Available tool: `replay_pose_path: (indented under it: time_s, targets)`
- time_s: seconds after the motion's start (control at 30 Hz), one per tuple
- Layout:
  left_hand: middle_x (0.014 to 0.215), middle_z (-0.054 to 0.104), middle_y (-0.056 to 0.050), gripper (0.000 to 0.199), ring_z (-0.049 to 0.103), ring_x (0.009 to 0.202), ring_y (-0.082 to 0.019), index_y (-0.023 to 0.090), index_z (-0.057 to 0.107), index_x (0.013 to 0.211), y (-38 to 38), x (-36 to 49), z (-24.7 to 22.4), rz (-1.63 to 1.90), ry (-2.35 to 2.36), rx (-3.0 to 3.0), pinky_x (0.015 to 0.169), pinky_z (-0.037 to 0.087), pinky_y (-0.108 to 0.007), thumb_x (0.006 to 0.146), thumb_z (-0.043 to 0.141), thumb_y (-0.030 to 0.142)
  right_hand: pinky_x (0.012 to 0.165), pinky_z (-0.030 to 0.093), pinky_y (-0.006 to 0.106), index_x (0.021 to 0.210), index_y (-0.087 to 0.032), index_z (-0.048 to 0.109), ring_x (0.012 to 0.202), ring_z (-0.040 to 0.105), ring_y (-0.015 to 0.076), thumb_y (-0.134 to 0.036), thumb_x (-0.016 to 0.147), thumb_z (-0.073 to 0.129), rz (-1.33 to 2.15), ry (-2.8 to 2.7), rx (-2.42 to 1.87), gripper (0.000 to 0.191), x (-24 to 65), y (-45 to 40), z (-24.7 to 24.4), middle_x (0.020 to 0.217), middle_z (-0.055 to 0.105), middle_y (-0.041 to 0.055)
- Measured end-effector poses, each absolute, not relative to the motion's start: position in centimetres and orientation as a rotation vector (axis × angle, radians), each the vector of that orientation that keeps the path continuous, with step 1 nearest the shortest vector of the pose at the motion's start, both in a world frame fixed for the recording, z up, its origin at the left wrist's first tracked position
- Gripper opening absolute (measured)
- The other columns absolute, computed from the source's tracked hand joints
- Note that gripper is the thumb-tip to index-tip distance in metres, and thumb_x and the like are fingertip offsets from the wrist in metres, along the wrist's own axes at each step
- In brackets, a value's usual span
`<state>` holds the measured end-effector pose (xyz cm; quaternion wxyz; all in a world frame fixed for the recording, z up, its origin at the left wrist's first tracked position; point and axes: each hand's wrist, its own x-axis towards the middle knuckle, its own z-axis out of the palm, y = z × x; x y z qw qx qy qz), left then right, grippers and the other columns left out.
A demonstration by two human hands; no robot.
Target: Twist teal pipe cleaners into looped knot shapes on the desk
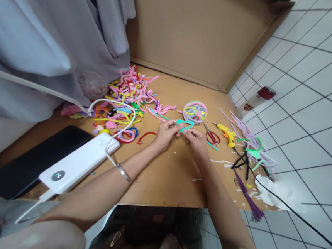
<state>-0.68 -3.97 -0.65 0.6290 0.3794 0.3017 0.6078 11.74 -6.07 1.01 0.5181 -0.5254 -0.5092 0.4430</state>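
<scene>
A teal pipe cleaner [189,123], bent into a loop, is held between both hands above the middle of the table. My left hand [167,133] pinches its left end between thumb and fingers. My right hand [195,139] pinches its lower part, close beside the left one. Just behind the hands stands a round container [195,108] with yellow and pink pieces in it. Red-handled scissors [212,136] lie right of my right hand, with a teal piece [212,146] near them.
Left are a colourful pipe cleaner pile [134,90], a white power bank [78,163] with a cable and a black slab [35,159]. Right are a yellow glue gun [226,134], lilac pipe cleaners [245,135], a purple tassel [248,197] and a bottle [252,103]. Cardboard [197,34] stands behind.
</scene>
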Motion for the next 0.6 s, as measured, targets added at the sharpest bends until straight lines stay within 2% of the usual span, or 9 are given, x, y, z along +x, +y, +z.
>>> replay_pose_path:
  time_s: [0.1,0.37,0.47,0.6]
  targets:
    - [0.066,0.062,0.002,0.039,0.049,0.059,-0.008,0.014,0.07,0.077,-4.0,-0.6,-0.6,1.302,0.63,0.871,0.056,0.038,-0.021,0.054,0.088,0.04,0.051,0.025,0.025,0.054,-0.019,0.058,0.051,0.032,0.0083,-0.042,0.06,0.072,1.062,-1.178,-1.263,0.028,12.0,-6.0,1.2,0.049,0.043,-0.0052]
    - [0.053,0.052,0.004,0.034,0.04,0.052,-0.006,0.013,0.065,0.058,-3.9,-1.0,-0.6,1.308,0.701,0.934,0.053,0.03,-0.022,0.056,0.085,0.041,0.053,0.03,0.025,0.059,-0.018,0.061,0.052,0.036,0.0088,-0.05,0.068,0.072,1.026,-1.365,-1.224,0.035,12.5,-6.2,1.4,0.053,0.047,-0.0042]
    - [0.051,0.048,0.005,0.038,0.039,0.049,-0.005,0.014,0.059,0.055,-3.6,-1.2,-0.5,1.326,0.695,0.849,0.05,0.029,-0.021,0.056,0.085,0.041,0.055,0.036,0.026,0.07,-0.018,0.067,0.054,0.045,0.0118,-0.052,0.077,0.066,0.956,-1.491,-1.2,0.035,12.6,-6.1,1.0,0.059,0.056,-0.0014]
    - [0.052,0.052,0.003,0.042,0.041,0.047,-0.005,0.014,0.059,0.058,-3.4,-1.3,-0.5,1.34,0.749,0.829,0.047,0.028,-0.021,0.055,0.085,0.046,0.072,0.048,0.032,0.08,-0.02,0.074,0.075,0.064,0.0204,-0.041,0.087,0.058,0.564,-1.743,-1.206,0.027,12.5,-6.2,0.5,0.08,0.072,0.0059]
